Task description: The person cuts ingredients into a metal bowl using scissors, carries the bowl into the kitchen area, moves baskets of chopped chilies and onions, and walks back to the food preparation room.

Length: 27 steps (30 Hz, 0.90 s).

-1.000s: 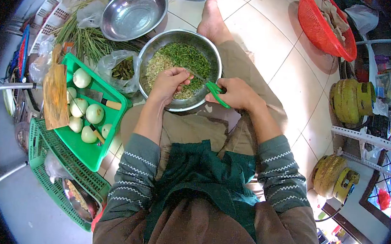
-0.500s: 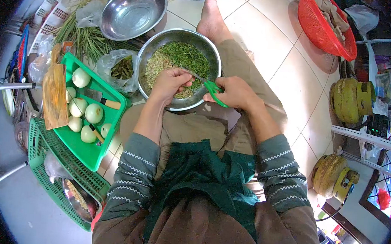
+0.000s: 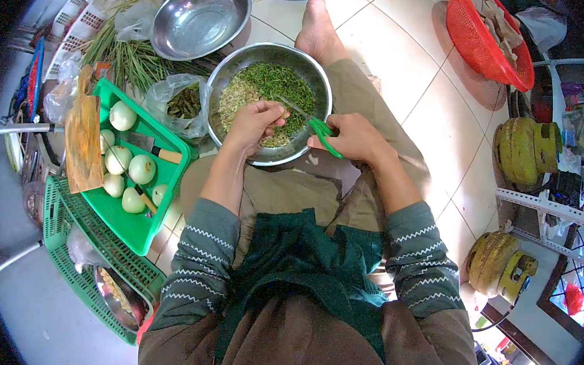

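Right hand holding green scissors, metal bowl below

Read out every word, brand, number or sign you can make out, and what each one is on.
No text is readable anywhere in this view.
Green-handled metal scissors in the right hand: no lettering visible.
Wide round shiny metal bowl: no lettering visible.
Upper squat yellow-green metal cylinder and lower squat yellowish metal cylinder: no legible marking.
Small coloured plastic packets at the right edge: too small and blurred to read any print.
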Motion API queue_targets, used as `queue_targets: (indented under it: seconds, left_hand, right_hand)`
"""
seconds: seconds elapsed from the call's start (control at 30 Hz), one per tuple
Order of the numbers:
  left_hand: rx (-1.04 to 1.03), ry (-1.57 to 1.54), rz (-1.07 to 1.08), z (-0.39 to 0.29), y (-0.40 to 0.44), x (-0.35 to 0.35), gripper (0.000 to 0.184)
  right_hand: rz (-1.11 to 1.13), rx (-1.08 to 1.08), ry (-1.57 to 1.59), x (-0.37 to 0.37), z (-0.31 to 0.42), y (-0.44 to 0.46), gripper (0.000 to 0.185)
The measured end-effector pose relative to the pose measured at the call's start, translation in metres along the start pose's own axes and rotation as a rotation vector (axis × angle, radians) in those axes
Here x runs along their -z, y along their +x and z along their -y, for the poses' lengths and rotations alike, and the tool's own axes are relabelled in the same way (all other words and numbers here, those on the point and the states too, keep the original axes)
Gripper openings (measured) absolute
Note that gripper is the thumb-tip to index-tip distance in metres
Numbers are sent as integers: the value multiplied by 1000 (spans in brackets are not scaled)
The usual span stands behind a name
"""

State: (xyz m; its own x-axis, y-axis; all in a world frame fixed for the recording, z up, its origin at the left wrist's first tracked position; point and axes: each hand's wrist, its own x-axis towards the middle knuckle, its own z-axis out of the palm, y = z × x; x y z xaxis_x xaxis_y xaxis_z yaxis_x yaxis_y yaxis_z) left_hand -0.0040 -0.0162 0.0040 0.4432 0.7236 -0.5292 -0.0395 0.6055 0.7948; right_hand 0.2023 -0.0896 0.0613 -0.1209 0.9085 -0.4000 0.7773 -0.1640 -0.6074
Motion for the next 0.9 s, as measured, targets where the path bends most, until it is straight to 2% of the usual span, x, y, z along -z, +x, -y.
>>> queue_targets:
  seconds: [0.17, 0.6, 0.9]
  left_hand:
    - [-10, 0, 6, 5, 1, 1, 16]
    - [-25, 6, 7, 2, 0, 0, 17]
    - [-24, 121, -1, 5, 0, -1, 15]
  right_hand:
    - [48, -27, -61, -1, 0, -2, 56]
    - [-22, 58, -145, -4, 0, 3, 54]
    - [-18, 31, -150, -4, 3, 2, 52]
